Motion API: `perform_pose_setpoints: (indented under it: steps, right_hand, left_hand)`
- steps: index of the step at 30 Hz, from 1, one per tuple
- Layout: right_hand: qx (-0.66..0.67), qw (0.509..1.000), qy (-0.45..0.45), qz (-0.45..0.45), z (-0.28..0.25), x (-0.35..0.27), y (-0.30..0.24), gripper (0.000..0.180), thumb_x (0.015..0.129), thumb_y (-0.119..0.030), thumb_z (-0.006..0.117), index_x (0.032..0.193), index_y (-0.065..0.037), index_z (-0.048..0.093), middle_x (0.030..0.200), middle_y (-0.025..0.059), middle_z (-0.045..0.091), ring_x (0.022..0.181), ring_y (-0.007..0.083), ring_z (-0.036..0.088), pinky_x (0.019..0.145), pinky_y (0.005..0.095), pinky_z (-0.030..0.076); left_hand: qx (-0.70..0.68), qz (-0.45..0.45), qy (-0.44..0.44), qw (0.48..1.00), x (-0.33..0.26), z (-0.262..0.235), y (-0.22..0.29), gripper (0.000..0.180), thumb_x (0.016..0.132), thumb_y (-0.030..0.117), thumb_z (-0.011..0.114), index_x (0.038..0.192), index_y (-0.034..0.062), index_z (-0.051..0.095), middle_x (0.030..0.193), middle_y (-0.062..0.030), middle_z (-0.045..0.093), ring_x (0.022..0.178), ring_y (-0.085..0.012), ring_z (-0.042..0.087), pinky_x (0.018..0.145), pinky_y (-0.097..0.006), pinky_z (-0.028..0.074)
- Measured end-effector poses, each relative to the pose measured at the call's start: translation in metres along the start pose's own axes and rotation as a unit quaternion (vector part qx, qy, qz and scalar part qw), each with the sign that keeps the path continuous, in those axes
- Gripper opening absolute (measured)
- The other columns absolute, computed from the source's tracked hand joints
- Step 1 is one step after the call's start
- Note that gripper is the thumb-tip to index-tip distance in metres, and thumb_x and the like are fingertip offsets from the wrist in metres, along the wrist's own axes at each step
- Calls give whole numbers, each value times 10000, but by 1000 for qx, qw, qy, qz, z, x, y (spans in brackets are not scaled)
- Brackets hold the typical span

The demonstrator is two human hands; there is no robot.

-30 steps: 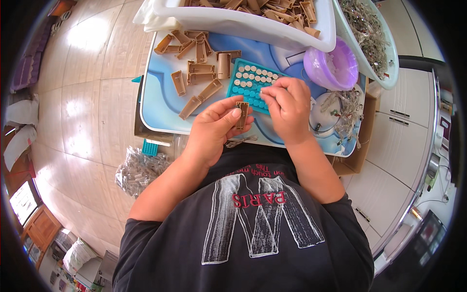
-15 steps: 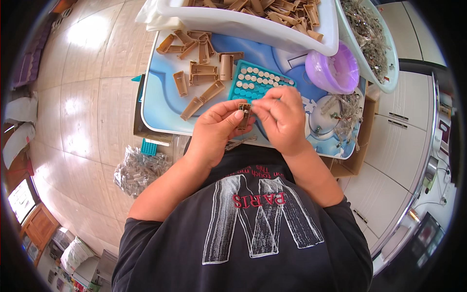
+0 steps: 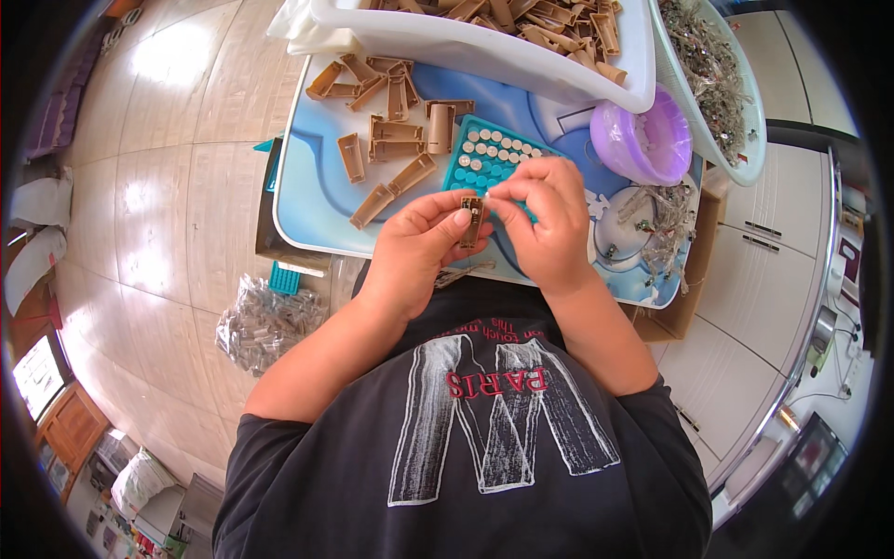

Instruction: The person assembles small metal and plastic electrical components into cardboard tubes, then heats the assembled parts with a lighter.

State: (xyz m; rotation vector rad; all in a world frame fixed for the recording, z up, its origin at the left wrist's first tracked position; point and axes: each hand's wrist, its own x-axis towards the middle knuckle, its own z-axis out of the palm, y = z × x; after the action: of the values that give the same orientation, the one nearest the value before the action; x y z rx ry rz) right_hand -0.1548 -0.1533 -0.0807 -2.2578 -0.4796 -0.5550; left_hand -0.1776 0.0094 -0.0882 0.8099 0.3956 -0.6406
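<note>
Head view: one brown plastic housing [image 3: 471,224], narrow and open-faced, held upright over the table's near edge, just in front of the person. Left hand [image 3: 414,247]: closed on the housing, thumb across the face, fingers behind. Right hand [image 3: 548,219]: thumb and forefinger pinched, apparently on a small pale piece [image 3: 488,196], too small to identify, at the housing's upper end.

Change: a second ago the right hand was over the tray; now its fingertips are beside the housing. Judged from this, the work has passed from picking up to fitting at the upper end; whether the piece is seated cannot be told.

Near: teal compartmented tray [image 3: 471,178], with rows of pale disc pieces [image 3: 492,150], probably button cells, and bare teal places in its nearer part.

Around: loose brown housings [image 3: 396,140], left of the tray; purple bowl [image 3: 619,160], right of it; tangled wire bundle [image 3: 663,219], right side of the tabletop; white plastic tub [image 3: 489,58] of more housings, across the far side; pale green basket [image 3: 751,163] of wired parts, far right.

Obstructions: the right hand covers the tray's near right part; the left thumb hides part of the housing's face.
</note>
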Motion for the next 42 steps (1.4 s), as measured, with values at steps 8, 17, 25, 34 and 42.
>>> perform_pose_setpoints:
  steps: [8,17,25,34,42]
  right_hand:
    - [31,998,-55,4,0,-9,-6,155,616,-44,727,727,-59,619,781,42,549,731,234,534,645,345,414]
    - [-92,995,-29,-33,10,18,15,171,616,-46,706,777,-91,670,781,23,553,739,222,541,627,346,420]
    - [-79,995,-42,-48,11,7,18,191,606,-54,706,785,-102,662,805,18,554,768,224,542,663,350,422]
    - [-100,995,-24,-10,13,7,17,231,611,-60,728,829,-96,662,802,23,545,767,229,538,671,353,426]
    - [-45,999,-26,-15,7,6,9,140,619,-61,719,712,-83,617,788,31,546,757,230,528,658,352,415]
  left_hand:
    - [-7,10,-4,1000,1,-1,-4,272,921,87,515,1166,-31,508,1016,-107,619,882,-179,625,825,-322,516]
    - [-2,11,4,1000,2,-1,-2,263,928,100,503,1162,-21,509,1033,-125,611,948,-224,621,836,-350,527]
    - [-6,9,10,1000,1,0,-1,255,930,98,499,1156,-20,514,1033,-138,614,948,-225,622,840,-355,526]
    - [3,6,3,1000,2,0,-1,261,931,101,499,1158,-26,509,1031,-129,617,932,-208,620,837,-338,517]
    - [3,2,4,1000,1,1,0,279,929,103,505,1170,-37,498,1042,-117,611,930,-190,616,836,-320,508]
